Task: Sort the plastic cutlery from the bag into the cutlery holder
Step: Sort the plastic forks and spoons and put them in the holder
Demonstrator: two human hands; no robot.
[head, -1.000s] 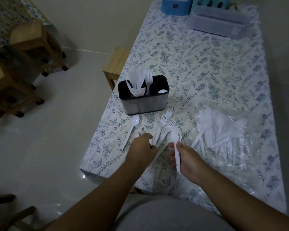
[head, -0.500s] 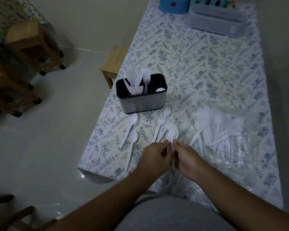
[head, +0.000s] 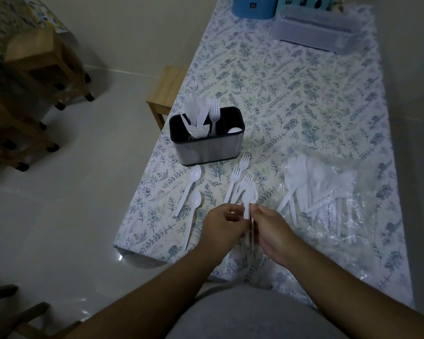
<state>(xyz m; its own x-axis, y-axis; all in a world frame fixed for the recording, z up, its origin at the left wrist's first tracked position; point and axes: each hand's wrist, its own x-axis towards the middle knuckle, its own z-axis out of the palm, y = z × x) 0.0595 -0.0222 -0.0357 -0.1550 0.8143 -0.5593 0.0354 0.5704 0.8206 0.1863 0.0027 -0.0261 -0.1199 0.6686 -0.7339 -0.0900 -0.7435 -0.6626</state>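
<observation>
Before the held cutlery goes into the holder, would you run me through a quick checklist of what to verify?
1. Grip: left hand and right hand both pinch the white cutlery between them: ok.
2. Type of held pieces: cannot tell, blurred.
3. Holder upright on the table: ok.
4. Room in its right compartment: ok, one spoon bowl shows.
5. Path to holder: not ok, loose forks lie between.
6. Two spoons unsorted: not ok.

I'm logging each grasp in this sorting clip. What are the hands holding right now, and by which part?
Both the left hand and the right hand pinch white plastic cutlery by the handles, heads pointing away. How many pieces cannot be told.
</observation>
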